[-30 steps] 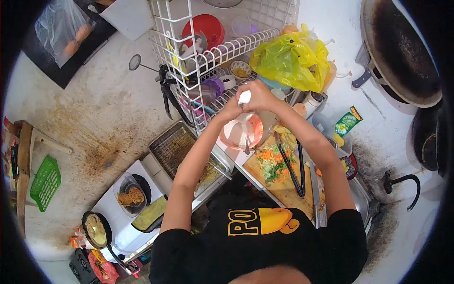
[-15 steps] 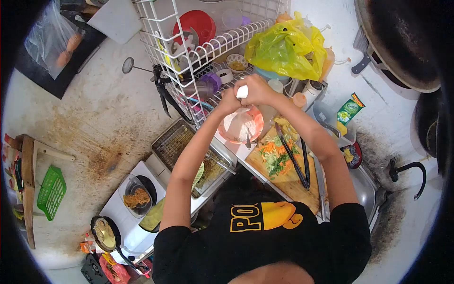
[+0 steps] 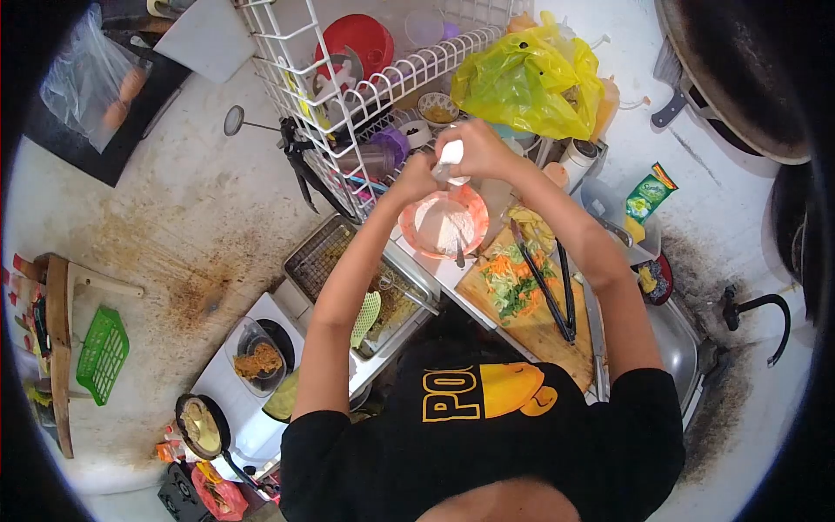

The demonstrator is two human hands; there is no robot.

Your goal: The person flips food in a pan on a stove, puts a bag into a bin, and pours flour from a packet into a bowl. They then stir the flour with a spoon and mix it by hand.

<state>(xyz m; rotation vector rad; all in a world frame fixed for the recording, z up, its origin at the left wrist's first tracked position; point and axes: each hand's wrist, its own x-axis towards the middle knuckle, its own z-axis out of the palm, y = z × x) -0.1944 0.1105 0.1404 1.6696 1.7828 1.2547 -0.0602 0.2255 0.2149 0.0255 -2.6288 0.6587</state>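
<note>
My right hand (image 3: 480, 151) is closed around a small plastic packet of white powder (image 3: 450, 155). My left hand (image 3: 416, 181) is closed too, its fingers at the packet's lower left side. Both hands are just above an orange bowl (image 3: 480, 209) that holds white powder, and a metal spoon (image 3: 460, 252) leans in it. Beside the bowl, a wooden cutting board (image 3: 557, 344) carries shredded vegetables (image 3: 513, 283) in orange, green and pale tones. Black-handled tongs (image 3: 548, 291) lie across the board, near a knife (image 3: 597, 335) along its right edge.
A white wire rack (image 3: 348, 113) stands behind my left hand, and a yellow plastic bag (image 3: 526, 83) behind my right. To the left is a fryer basket (image 3: 322, 252); farther down, a pan (image 3: 202, 426) with food. A sink (image 3: 671, 348) lies right.
The packet has tilted and dropped slightly between my hands, and more of its plastic shows. My right hand has shifted a little to the right; my left stays close to it.
</note>
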